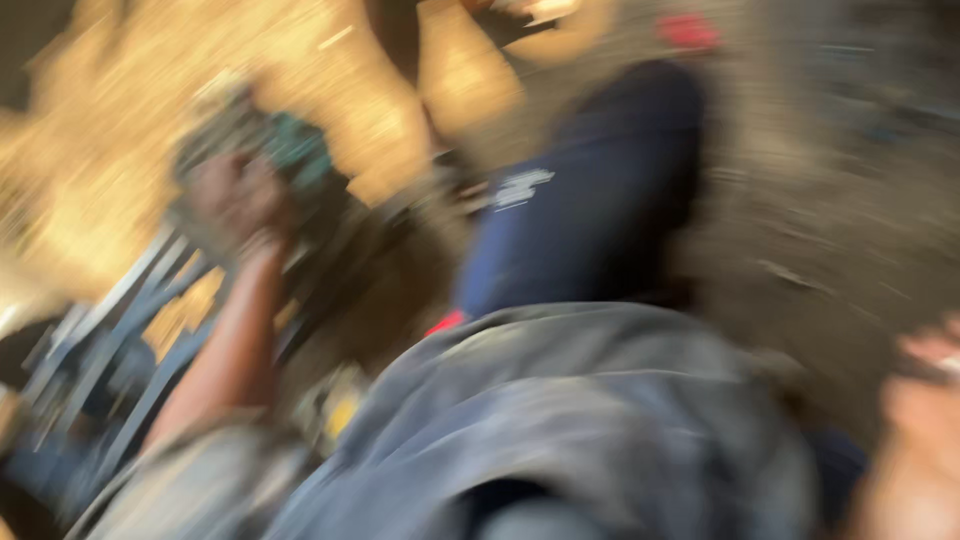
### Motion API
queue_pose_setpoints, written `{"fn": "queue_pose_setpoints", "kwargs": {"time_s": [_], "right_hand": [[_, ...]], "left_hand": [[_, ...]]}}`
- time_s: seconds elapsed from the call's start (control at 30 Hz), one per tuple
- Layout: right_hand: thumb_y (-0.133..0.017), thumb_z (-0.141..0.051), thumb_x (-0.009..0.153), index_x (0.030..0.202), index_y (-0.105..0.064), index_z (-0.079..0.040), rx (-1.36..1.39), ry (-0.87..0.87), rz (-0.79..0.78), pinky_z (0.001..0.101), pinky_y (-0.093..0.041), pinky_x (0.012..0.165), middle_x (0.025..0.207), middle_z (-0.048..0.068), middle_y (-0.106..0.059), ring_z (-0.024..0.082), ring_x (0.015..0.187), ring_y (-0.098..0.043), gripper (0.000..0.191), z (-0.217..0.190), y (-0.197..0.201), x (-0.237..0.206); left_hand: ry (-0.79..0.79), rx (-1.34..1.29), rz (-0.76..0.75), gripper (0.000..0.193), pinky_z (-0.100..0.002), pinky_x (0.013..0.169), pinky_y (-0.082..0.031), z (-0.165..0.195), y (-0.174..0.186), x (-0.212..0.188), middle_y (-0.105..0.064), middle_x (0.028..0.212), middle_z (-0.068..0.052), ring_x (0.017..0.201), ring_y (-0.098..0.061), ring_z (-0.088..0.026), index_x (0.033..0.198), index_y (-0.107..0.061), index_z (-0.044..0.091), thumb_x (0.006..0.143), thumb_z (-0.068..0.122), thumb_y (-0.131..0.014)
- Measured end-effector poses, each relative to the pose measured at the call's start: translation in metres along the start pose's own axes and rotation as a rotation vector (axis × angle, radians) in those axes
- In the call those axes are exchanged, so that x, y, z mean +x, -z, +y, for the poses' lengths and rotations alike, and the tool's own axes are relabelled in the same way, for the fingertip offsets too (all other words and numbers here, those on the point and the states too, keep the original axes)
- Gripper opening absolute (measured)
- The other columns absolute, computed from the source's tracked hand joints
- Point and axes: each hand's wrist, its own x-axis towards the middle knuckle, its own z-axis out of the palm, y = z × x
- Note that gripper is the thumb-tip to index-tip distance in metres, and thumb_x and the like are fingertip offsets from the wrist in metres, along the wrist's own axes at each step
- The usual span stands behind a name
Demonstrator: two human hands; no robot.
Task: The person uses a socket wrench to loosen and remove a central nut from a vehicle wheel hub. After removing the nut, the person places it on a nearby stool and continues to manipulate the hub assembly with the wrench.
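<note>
The whole view is heavily motion-blurred. My left hand (235,200) is stretched out to the upper left, and its fingers look closed around a dark tool with a teal body (290,150). My bare left forearm runs down to a grey sleeve. A blurred patch at the lower right edge looks like my right hand (925,400). Something pale sits near its fingers, but I cannot tell whether the hand holds it. My grey shirt (560,430) fills the bottom of the view, and a leg in dark blue trousers (590,210) reaches up the middle.
Pale yellowish wood or shavings (120,150) spread across the upper left. Grey-blue metal bars (110,330) slant at the lower left. A small yellow object (340,410) lies near my left elbow. Brown-grey ground (820,220) lies on the right, with a red thing (688,30) at the top.
</note>
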Motion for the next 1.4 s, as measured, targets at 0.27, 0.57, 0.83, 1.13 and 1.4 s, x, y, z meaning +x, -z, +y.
{"fn": "queue_pose_setpoints", "kwargs": {"time_s": [0.27,0.57,0.83,1.13,1.4], "right_hand": [[-0.056,-0.003,0.096,0.135,-0.057,0.004,0.123,0.190,-0.129,0.0233,-0.037,0.053,0.078,0.001,-0.050,0.008,0.058,-0.043,0.039,-0.070,-0.039,-0.059],[-0.055,-0.010,0.103,0.132,-0.058,-0.002,0.296,0.205,-0.284,0.0245,-0.034,0.055,0.077,-0.003,-0.043,0.007,0.059,-0.039,0.030,-0.112,-0.044,-0.012],[-0.049,-0.012,0.106,0.119,-0.058,-0.008,0.241,0.201,-0.255,0.0249,-0.033,0.055,0.078,-0.003,-0.043,0.008,0.061,-0.039,0.017,-0.087,-0.056,0.084],[-0.046,-0.016,0.109,0.109,-0.058,-0.012,0.322,0.181,-0.225,0.0224,-0.031,0.053,0.074,-0.007,-0.042,0.005,0.055,-0.035,0.014,-0.080,-0.076,0.124],[-0.056,-0.023,0.107,0.110,-0.061,-0.004,-0.329,0.448,-0.077,0.0299,-0.042,0.054,0.073,0.001,-0.054,0.015,0.059,-0.051,0.019,-0.095,-0.088,0.118]], "left_hand": [[-0.834,-0.905,0.064,0.031,-0.053,0.091,-0.048,0.343,0.057,0.029,-0.067,0.097,-0.019,0.097,-0.065,-0.041,0.102,-0.057,-0.007,0.073,-0.008,-0.068],[-0.443,-1.276,-1.553,0.055,-0.039,0.081,-0.059,0.715,0.013,-0.090,-0.076,0.098,-0.012,0.087,-0.072,-0.021,0.110,-0.072,0.002,0.099,0.053,-0.057],[-0.259,-1.122,-1.416,0.039,-0.042,0.086,-0.058,0.806,-0.083,-0.119,-0.080,0.095,-0.016,0.091,-0.078,-0.030,0.108,-0.075,0.009,0.099,0.042,-0.054],[-0.210,-1.120,-1.447,0.040,-0.045,0.091,-0.057,0.821,-0.088,-0.091,-0.077,0.104,-0.019,0.100,-0.076,-0.034,0.118,-0.072,0.013,0.096,0.042,-0.056],[-0.280,-1.033,-1.473,0.051,-0.050,0.094,-0.054,0.819,-0.082,-0.094,-0.076,0.108,-0.022,0.109,-0.071,-0.038,0.105,-0.075,0.003,0.100,0.050,-0.055]]}}
